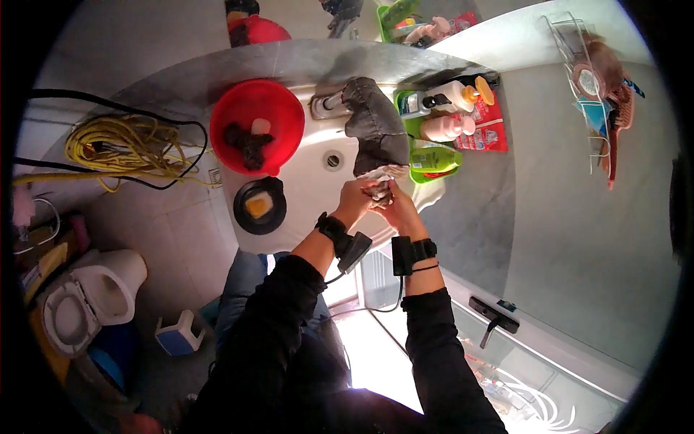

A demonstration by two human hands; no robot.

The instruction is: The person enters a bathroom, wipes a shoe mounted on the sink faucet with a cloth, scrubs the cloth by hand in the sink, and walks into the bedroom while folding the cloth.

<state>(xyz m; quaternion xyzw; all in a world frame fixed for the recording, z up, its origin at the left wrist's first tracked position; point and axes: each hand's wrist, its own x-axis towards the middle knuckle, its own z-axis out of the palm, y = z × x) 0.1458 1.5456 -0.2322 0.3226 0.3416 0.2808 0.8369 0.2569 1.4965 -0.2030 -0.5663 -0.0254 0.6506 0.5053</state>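
A dark grey cloth garment (379, 130) stretches from the tap (329, 106) across the right side of the white sink (307, 152). Its near end is bunched up, looking wet and brownish. My left hand (354, 200) pinches this end from the left, fingers closed. From the other side my right hand (400, 210) grips the same bunched part, thumb close to the left hand. The exact kind of garment cannot be made out. Left of the hands, a black dish (244, 217) on the sink's edge holds a yellowish soap bar (259, 205).
A red basin (289, 137) with dark wet cloth and a pale lump stands at the sink's left. Several bottles, including a green one (436, 157), crowd a green tray at the right. A coiled yellow hose (108, 145) and a toilet (116, 286) are farther left.
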